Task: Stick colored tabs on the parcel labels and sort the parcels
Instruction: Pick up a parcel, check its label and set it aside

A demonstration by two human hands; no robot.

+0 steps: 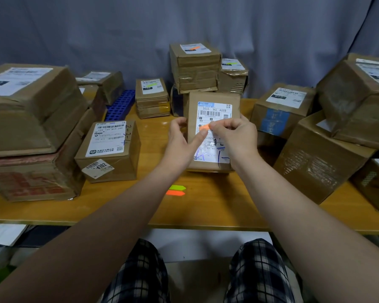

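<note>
Parcel (212, 98) stands propped on the table (206, 206), label (217, 110) facing the person — left hand (179, 143) grips its edge to steady it, thumb on the label, while right hand (234, 136) pinches an orange tab (204, 127) onto it.

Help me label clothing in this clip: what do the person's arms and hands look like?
The left hand and right hand wear no gloves and no visible rings. The arms behind them are bare as far as the frame shows: no sleeves, and no watch or bracelet at either wrist.
</note>
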